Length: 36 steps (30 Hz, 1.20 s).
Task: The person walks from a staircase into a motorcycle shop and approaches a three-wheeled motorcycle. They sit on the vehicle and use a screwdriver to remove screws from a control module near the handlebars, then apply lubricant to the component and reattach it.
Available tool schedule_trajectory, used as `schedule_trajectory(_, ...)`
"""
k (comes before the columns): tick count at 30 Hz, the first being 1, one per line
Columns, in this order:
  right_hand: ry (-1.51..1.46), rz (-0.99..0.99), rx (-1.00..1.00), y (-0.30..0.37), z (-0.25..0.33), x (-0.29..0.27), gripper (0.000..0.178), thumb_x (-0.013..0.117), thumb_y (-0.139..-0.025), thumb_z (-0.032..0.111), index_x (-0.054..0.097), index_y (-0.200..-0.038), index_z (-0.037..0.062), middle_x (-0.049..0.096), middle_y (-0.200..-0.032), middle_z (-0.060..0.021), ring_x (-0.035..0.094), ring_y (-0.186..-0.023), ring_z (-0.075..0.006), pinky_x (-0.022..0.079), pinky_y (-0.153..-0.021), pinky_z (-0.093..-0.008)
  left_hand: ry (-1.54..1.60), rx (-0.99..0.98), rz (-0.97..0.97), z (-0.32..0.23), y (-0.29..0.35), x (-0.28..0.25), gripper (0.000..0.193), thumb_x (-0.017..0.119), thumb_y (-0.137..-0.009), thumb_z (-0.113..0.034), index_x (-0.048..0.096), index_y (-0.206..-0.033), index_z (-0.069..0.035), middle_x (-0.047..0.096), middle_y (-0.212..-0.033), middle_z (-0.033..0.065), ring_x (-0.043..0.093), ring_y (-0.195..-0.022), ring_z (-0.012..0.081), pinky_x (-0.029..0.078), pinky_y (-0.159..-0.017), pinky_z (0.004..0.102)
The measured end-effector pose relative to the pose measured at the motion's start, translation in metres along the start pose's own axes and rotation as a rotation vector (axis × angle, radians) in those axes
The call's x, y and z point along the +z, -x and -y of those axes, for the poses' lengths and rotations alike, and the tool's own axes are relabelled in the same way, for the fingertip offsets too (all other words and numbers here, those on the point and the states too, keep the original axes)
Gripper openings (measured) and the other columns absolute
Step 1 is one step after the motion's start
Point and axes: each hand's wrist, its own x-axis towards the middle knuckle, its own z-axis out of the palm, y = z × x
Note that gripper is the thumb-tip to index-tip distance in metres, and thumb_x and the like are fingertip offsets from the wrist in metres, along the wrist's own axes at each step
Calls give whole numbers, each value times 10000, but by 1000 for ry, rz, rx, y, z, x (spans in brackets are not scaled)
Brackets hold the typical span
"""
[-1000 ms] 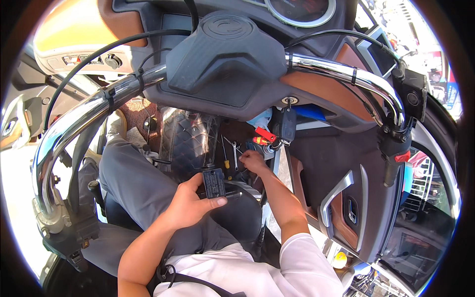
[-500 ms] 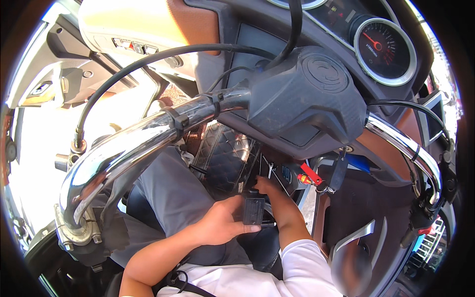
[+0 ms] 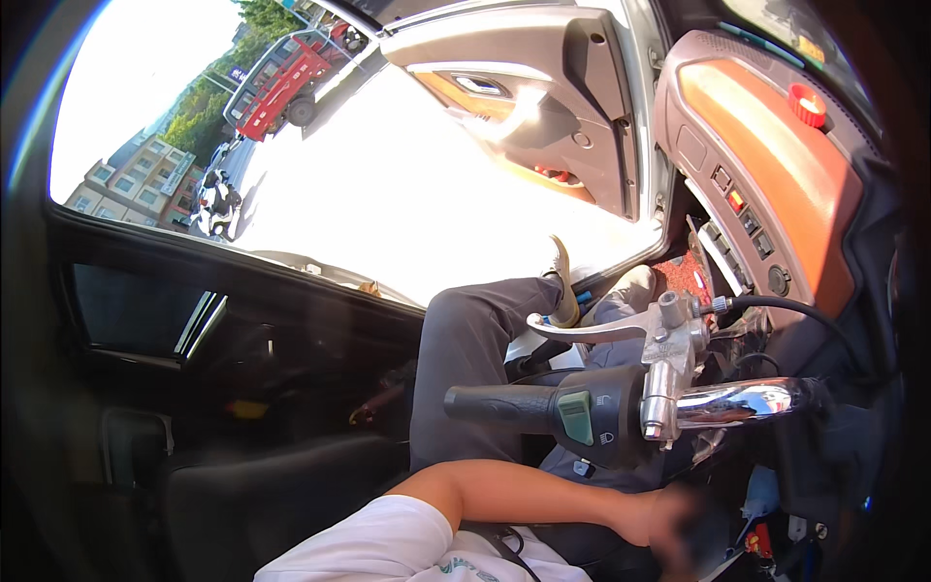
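Note:
My left arm, in a white sleeve, reaches across my lap to the lower right. My left hand (image 3: 650,519) is there, its fingers lost in a dark smear, so what it holds does not show. Just above the forearm is a handlebar with a black grip (image 3: 499,409), a switch housing (image 3: 606,412) with a green button, and a silver lever (image 3: 601,332). Its chrome tube (image 3: 742,403) runs off to the right. Near my left hand hangs a bunch of red and yellow items (image 3: 759,541). My right hand is out of the picture.
An open vehicle door (image 3: 543,97) stands beyond my legs. An orange and brown dashboard (image 3: 776,165) with switches and a red cap (image 3: 807,105) lies at right. A dark seat (image 3: 281,495) is at left. Outside stand a red truck (image 3: 276,92) and a motorcycle (image 3: 218,204).
The view has swung left toward the open door. Earlier my left hand held a small black rectangular case and my right hand reached down beside the seat; now the right is out of sight.

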Motion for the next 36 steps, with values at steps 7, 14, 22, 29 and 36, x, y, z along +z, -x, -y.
schedule_trajectory(7,-94,-65,9,9,17,-17,533,751,-903,337,627,-1358,90,648,-1324,-208,635,-1224,-391,520,-1028,-441,-21,-126,-86,-16,-2,-3,700,856,-799,-546,679,-1120,50,720,-1030,260,714,-997,434,558,-823,501)
schedule_trajectory(14,-178,-130,-24,20,59,-25,493,759,-901,334,653,-1308,78,670,-1269,-209,655,-1178,-392,531,-994,-438,-27,130,-238,37,5,29,633,857,-814,-387,650,-1185,82,674,-1180,283,658,-1137,425,536,-894,491)
schedule_trajectory(22,-391,-267,-41,41,98,-44,450,767,-897,331,684,-1251,65,695,-1205,-210,679,-1126,-395,543,-956,-435,-61,-230,-179,-21,-1,-4,710,902,-749,-550,697,-1056,56,737,-966,275,733,-932,431,573,-789,485)
schedule_trajectory(29,-573,-363,-102,59,130,-66,416,774,-894,328,710,-1200,53,716,-1150,-211,699,-1080,-397,554,-922,-432,-8,-198,-245,-13,-2,1,685,921,-743,-514,700,-1061,51,743,-983,257,737,-951,403,578,-805,462)
schedule_trajectory(36,-704,-418,-157,74,148,-66,387,781,-891,325,737,-1150,41,738,-1095,-212,720,-1035,-399,565,-889,-429,-18,-224,-222,-13,9,-1,712,912,-746,-538,707,-1102,43,750,-1012,250,736,-961,405,579,-818,465)
